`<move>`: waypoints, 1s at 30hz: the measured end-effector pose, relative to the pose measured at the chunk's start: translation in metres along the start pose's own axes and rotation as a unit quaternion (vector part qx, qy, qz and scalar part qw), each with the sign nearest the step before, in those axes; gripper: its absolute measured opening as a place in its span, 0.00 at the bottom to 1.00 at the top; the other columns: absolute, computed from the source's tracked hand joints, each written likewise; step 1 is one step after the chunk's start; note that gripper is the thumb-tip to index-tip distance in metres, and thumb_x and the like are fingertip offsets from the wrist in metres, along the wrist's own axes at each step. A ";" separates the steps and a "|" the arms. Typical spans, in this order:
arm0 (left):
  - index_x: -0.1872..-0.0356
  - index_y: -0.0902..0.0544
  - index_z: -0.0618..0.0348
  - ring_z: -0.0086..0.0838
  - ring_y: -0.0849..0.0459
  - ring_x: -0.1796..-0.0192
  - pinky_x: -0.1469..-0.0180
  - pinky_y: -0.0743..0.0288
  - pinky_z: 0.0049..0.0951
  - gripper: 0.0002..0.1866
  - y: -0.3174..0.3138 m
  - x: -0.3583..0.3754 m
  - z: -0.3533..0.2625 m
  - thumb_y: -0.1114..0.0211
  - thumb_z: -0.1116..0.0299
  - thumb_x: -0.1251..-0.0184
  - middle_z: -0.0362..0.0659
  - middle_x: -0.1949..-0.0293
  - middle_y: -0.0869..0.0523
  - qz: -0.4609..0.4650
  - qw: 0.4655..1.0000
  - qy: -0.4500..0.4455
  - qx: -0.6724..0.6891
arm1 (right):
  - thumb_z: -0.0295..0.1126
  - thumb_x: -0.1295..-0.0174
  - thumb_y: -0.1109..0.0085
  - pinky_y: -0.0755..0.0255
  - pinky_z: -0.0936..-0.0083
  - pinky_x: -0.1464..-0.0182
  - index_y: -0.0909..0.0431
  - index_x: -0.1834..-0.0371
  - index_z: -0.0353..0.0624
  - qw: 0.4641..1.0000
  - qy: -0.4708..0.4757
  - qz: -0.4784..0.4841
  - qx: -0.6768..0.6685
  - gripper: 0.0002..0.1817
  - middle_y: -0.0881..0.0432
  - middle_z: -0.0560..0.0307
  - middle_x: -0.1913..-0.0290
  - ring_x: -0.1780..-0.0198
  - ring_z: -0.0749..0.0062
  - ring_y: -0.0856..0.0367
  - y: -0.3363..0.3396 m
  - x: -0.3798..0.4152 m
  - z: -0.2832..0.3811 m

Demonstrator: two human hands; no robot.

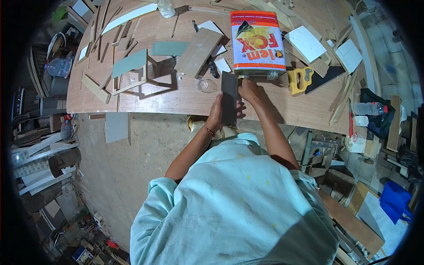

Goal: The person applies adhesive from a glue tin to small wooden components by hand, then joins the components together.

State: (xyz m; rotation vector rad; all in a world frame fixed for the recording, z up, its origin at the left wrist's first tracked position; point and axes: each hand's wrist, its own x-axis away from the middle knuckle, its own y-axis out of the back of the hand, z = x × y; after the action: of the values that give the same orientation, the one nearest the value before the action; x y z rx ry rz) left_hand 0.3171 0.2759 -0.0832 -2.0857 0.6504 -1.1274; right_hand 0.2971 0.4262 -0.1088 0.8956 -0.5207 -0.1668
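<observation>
My left hand [215, 113] grips a narrow dark rectangular board [229, 97], held nearly upright at the table's front edge. Fingertips show past the board's right side. Close beside it, my right hand [249, 91] is closed, just below the adhesive can [257, 42]; whatever its fingers hold is hidden. That can is red, white and yellow, its printing upside down from my side. A clear jar [206, 85] stands left of the board. Behind the jar, a wooden plank [199, 52] lies at an angle.
A yellow-handled saw [301, 80] lies right of the can. Small wooden frame with a green top [130, 64] stands on the left. White panels [305, 43], wood strips and a clear plastic container [166, 8] lie around the table [176, 101]. Offcuts crowd the floor on both sides.
</observation>
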 end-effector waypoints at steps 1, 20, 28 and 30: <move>0.58 0.29 0.62 0.39 0.23 0.61 0.59 0.26 0.40 0.30 -0.003 0.002 -0.001 0.64 0.42 0.35 0.45 0.70 0.23 -0.006 1.000 -0.004 -0.007 | 0.31 0.51 0.50 0.35 0.53 0.50 0.29 0.55 0.34 1.000 0.006 0.006 -0.010 0.19 0.24 0.35 0.57 0.53 0.44 0.26 0.006 0.005 0.004; 0.60 0.30 0.64 0.39 0.22 0.63 0.65 0.25 0.39 0.28 0.011 -0.004 0.002 0.63 0.45 0.34 0.49 0.70 0.23 -0.030 0.999 0.000 0.022 | 0.30 0.52 0.48 0.31 0.59 0.51 0.25 0.61 0.33 0.999 -0.014 -0.004 0.050 0.16 0.22 0.37 0.61 0.56 0.48 0.23 0.008 0.010 0.018; 0.58 0.28 0.63 0.38 0.22 0.64 0.65 0.25 0.36 0.29 0.004 0.002 -0.002 0.63 0.44 0.34 0.48 0.70 0.23 -0.009 1.000 -0.014 -0.006 | 0.31 0.48 0.50 0.36 0.77 0.83 0.40 0.43 0.38 0.960 -0.031 0.116 -0.255 0.26 0.23 0.57 0.79 0.84 0.75 0.28 0.013 0.010 0.005; 0.57 0.28 0.62 0.38 0.22 0.64 0.64 0.25 0.37 0.29 0.004 0.003 -0.002 0.63 0.44 0.35 0.48 0.70 0.23 -0.013 1.000 -0.017 -0.013 | 0.30 0.47 0.51 0.39 0.80 0.86 0.43 0.41 0.40 0.954 -0.017 0.123 -0.274 0.27 0.23 0.58 0.79 0.85 0.79 0.31 0.024 0.025 0.009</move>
State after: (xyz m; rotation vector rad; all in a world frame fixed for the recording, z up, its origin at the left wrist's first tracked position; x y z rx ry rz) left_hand 0.3165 0.2704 -0.0838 -2.1376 0.6262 -1.0999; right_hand 0.3121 0.4259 -0.0761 0.2826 -0.5759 -0.0917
